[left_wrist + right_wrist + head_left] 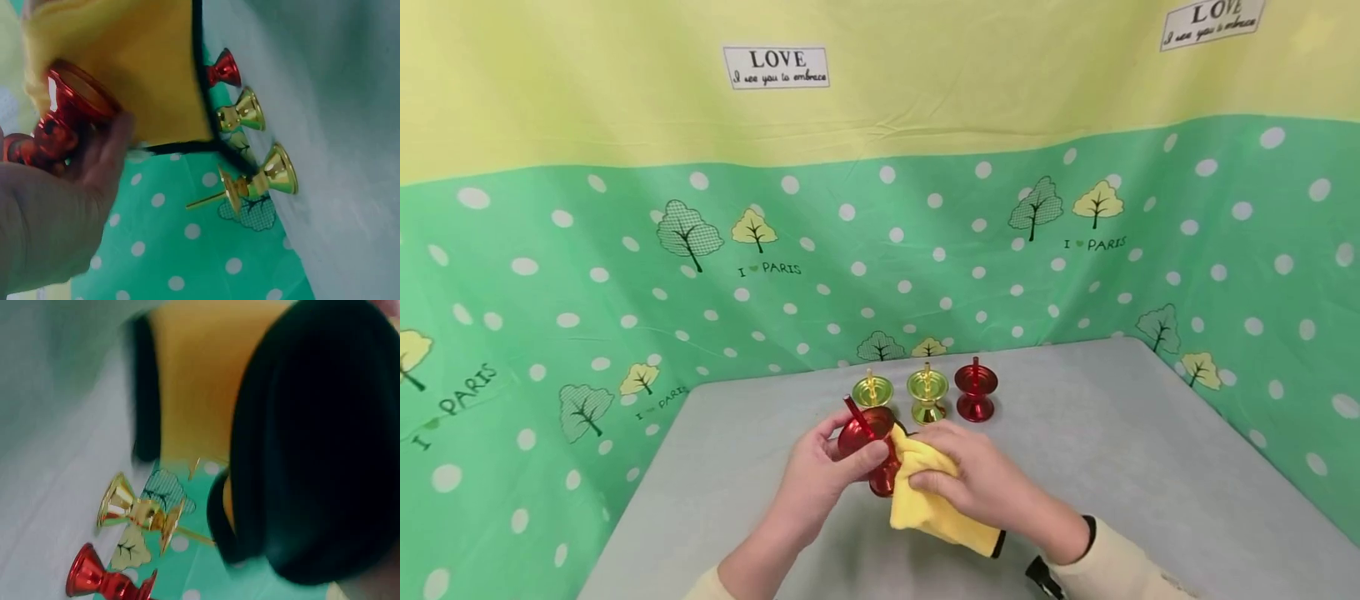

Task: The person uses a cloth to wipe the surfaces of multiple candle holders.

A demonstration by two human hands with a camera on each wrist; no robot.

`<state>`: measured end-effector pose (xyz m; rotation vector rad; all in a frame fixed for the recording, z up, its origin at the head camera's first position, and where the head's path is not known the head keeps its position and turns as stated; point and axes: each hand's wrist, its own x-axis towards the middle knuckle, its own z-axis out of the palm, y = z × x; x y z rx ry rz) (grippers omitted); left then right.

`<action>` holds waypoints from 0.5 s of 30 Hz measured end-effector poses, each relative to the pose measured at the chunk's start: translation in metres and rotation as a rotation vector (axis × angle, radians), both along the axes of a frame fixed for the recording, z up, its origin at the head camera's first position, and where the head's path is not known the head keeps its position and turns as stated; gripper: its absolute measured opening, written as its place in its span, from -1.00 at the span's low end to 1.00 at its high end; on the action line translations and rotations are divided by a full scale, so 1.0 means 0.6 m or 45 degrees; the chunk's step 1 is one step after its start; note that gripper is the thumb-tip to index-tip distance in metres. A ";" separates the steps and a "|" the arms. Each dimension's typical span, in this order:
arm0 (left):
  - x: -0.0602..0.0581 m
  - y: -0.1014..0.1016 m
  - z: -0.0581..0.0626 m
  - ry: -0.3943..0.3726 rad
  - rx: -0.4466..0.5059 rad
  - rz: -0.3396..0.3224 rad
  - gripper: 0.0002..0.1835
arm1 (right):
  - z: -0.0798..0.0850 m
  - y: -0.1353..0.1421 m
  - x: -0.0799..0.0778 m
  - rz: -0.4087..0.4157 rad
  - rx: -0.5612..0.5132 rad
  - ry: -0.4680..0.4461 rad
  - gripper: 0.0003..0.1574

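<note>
My left hand (820, 471) grips a shiny red candle holder (883, 475), tilted, with its red spike pointing up and left in the head view. In my right hand (977, 471) is a bunched yellow cloth (925, 492) with dark edging, which lies against the right side of the red holder. The left wrist view shows the holder's flared base (87, 90) against the cloth (137, 69), with my left fingers curled around its stem. Dark trim and yellow cloth (194, 381) fill much of the right wrist view and hide most of my right hand.
Behind my hands stand a gold candle holder (872, 390), partly hidden, another gold one (928, 392) and a red one (977, 392), in a row on the grey table (1112, 442). A green and yellow curtain (820, 217) rises behind. A black object (1043, 577) lies by the right sleeve.
</note>
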<state>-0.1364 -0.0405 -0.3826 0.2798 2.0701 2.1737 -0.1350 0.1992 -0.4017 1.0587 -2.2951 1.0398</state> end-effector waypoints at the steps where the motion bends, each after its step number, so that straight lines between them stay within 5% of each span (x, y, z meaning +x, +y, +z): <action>1: 0.001 0.005 -0.002 0.004 -0.028 0.062 -0.24 | 0.000 -0.007 0.005 -0.089 0.053 0.028 -0.57; 5: 0.000 0.021 -0.009 0.024 -0.116 0.245 -0.16 | -0.012 -0.042 0.027 -0.363 0.238 0.361 -0.49; 8: -0.001 0.023 -0.012 0.019 -0.123 0.328 -0.18 | -0.024 -0.054 0.030 -0.390 0.247 0.559 -0.42; 13: 0.000 0.022 -0.016 0.031 -0.125 0.353 -0.20 | -0.022 -0.046 0.007 -0.407 0.124 0.295 -0.56; 15: -0.001 0.026 -0.018 0.040 -0.127 0.339 -0.19 | -0.021 -0.046 0.007 -0.442 0.154 0.280 -0.57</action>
